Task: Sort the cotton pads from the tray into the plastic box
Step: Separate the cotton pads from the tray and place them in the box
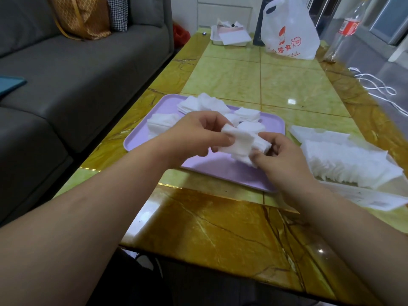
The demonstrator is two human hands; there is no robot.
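Together, the left hand (198,133) and right hand (280,157) pinch a small stack of white square cotton pads (240,144) above the lilac plastic tray (167,107); more pads lie heaped there. Just beside it, the clear plastic box (364,195) holds a row of pads.

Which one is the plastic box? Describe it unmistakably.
Start at the purple tray on the table. The box lies just right of it. It is clear and holds pads packed on edge in a row, unlike the tray's loose piles.

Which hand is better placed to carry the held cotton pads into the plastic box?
Probably the right hand: both hands pinch the cotton pads above the tray, but the plastic box lies on the right hand's side, so the left hand would have to cross over.
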